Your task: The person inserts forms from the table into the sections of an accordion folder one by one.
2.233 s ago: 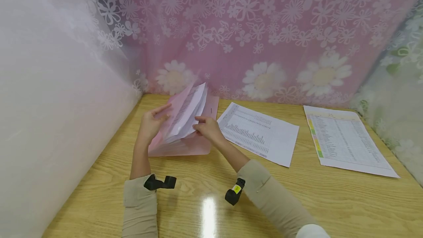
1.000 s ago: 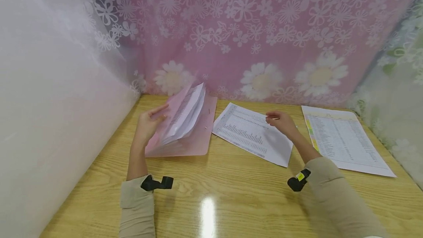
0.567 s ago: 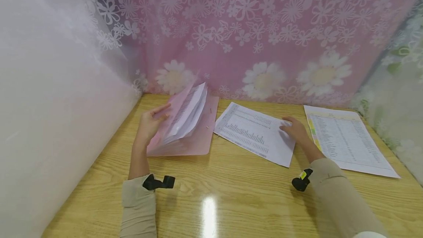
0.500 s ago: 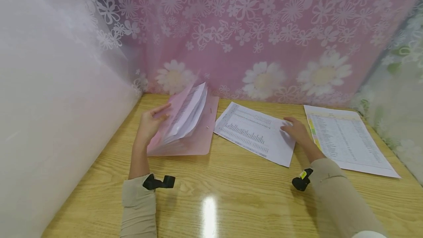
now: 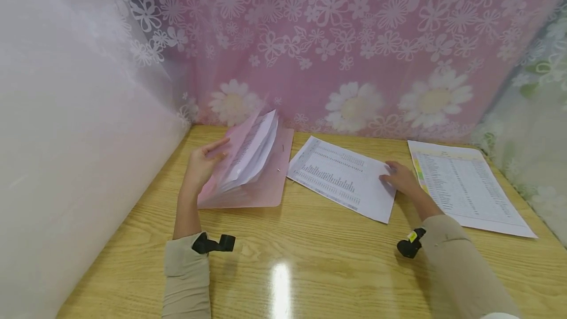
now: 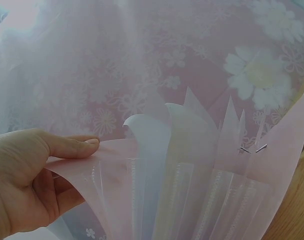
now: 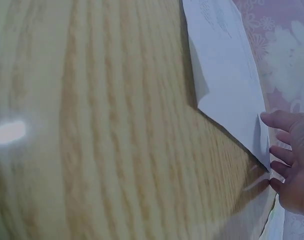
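Observation:
A pink expanding folder [image 5: 261, 188] lies at the back left of the wooden table [image 5: 310, 260]. Its front cover is raised, and white sheets [image 5: 254, 149] fan up inside it. My left hand [image 5: 201, 166] grips that cover. In the left wrist view the thumb of the left hand [image 6: 27, 175] lies over the cover's edge, beside the folder's [image 6: 272, 165] clear pockets. A printed sheet [image 5: 341, 178] lies flat in the middle of the table. My right hand [image 5: 398, 178] curls its fingertips onto the sheet's right edge. In the right wrist view the right hand [image 7: 294, 165] has one finger on top of the sheet [image 7: 224, 85].
A second printed sheet [image 5: 460, 191] with a coloured left margin lies at the right. A pink flowered curtain [image 5: 336, 48] hangs close behind the table. A white curtain [image 5: 66, 137] closes off the left side and a greenish one [image 5: 531, 112] the right.
My right hand left the folder, crossed to the middle sheet and drew back to its right edge. The left hand has kept the folder's cover raised throughout.

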Tool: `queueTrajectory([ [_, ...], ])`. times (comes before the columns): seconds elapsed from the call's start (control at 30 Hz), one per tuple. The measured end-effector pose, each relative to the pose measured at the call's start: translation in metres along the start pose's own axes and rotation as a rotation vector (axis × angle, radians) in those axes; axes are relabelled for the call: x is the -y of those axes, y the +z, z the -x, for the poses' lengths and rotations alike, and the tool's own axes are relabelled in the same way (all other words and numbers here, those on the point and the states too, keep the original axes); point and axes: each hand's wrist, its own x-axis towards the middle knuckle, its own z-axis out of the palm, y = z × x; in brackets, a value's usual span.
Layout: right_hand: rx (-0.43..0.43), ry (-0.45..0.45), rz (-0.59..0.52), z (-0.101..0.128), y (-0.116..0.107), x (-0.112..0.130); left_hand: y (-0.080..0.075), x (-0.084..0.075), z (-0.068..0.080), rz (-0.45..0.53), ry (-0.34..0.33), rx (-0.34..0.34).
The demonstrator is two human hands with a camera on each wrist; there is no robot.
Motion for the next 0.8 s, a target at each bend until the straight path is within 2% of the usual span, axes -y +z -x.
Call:
queueTrajectory([
  [0.33,0.046,-0.021,-0.019,0.022,-0.003,-0.001,0.0,0.005,-0.003,0.033,-0.002,0.012],
  [0.8,0.064,-0.042,0.079,0.084,-0.009,0.017,0.001,-0.001,0.0,0.0,0.015,0.008],
])
